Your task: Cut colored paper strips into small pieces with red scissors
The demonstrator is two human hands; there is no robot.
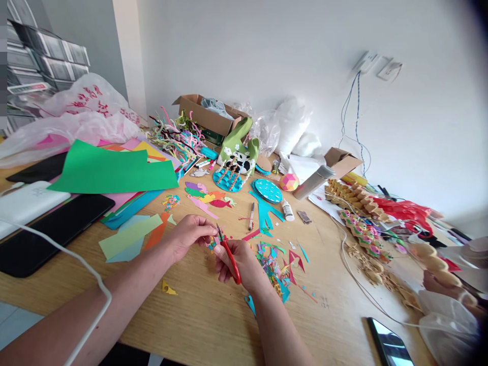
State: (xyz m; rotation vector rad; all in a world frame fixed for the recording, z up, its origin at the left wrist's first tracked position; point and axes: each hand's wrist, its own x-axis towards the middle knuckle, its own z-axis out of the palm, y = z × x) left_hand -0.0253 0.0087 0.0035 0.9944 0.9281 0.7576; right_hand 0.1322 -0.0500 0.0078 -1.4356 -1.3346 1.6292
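My right hand [238, 259] is wrapped round red-handled scissors [232, 259], whose blades point up and away, close to my left fingertips. My left hand [194, 234] is closed in a pinch on a small pink piece of paper [217, 240] at the blades; most of it is hidden. Beneath the hands lie tiny coloured paper bits [211, 246], partly covered. Just right of my right hand is a heap of paper scraps [275, 269]. Beyond my left hand lie several cut paper fish [209, 195] in different colours and a small pile of confetti [171, 203].
Green paper sheets [110, 170] and a black phone-like slab [57, 229] lie left, crossed by a white cable [87, 264]. Ahead are a panda bag [238, 152], blue discs [267, 191], a glue bottle [287, 210] and a grey cylinder [314, 183]. A phone [389, 343] lies near right.
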